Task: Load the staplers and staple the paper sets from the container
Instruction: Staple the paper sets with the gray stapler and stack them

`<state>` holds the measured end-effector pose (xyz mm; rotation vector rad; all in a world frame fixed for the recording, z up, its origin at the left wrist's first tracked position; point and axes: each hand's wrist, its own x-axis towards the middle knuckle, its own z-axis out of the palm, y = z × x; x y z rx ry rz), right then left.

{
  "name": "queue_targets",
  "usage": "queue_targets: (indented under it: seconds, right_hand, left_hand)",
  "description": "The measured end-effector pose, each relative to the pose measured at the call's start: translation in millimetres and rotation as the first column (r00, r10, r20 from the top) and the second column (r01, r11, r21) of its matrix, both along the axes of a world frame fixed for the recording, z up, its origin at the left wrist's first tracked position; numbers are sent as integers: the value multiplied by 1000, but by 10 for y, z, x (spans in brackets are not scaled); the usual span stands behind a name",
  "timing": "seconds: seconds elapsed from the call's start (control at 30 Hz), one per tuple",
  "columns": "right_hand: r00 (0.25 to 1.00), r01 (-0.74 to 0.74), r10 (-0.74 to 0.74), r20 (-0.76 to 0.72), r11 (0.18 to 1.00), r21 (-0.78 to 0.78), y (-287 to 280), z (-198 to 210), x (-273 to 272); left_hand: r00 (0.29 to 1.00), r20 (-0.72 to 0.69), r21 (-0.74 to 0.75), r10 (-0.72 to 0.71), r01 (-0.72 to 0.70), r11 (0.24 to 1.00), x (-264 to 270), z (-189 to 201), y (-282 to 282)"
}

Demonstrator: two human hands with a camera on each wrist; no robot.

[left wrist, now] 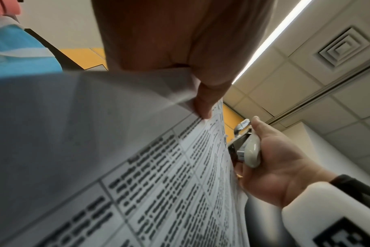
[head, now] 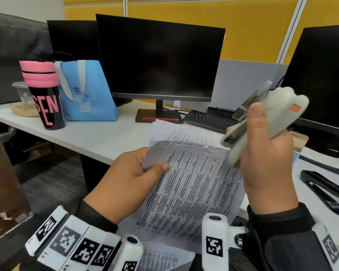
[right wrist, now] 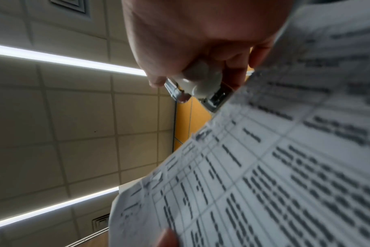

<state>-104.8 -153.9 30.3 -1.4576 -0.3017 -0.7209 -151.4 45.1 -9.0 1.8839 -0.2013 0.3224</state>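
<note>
- Paper set point(head: 194, 184) held up over the desk edge, in front of the person, its printed table facing them; top edge carries a row of staple marks.
- Left hand point(head: 125, 182) pinches the set's upper left corner, thumb on the printed face and fingers behind it.
- Right hand point(head: 266, 165) has its fingers curled round the white stapler point(head: 262, 122), thumb lying along its side.
- Stapler sits at the set's upper right corner; its long axis runs steeply, mouth end low against the paper edge, rear end raised up and to the right.
- From the right wrist view the metal mouth point(right wrist: 215, 100) touches or just meets the sheet edge; whether paper is seated between the jaws, I cannot tell.
- Coming move, as I judge it: slide that corner into the mouth and squeeze. Right hand is the nearer one; left only steadies.
- Room: open air left of and below the set, desk point(head: 98, 139) beyond; black stapler point(head: 325, 190) lies well to the right, keyboard point(head: 209, 120) behind, both apart from the hands.
</note>
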Motion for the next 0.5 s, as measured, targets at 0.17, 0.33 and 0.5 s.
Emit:
queue_targets:
  seconds: [0.17,0.33,0.5]
  right_hand:
    - [996,15,-25,-85,993,-119,114,-30,19]
    - [998,23,-31,-62,991,-129,125,-31,43]
    - [999,30,-32,-18,993,-112,119,-46,61]
  left_hand:
    - [999,20,-35,-25,26,999,-11,29,-20]
    - [999,19,-50,-36,37,998,-40,51,-41]
    - [995,4,-114,-96,96,989,-44,38,-56]
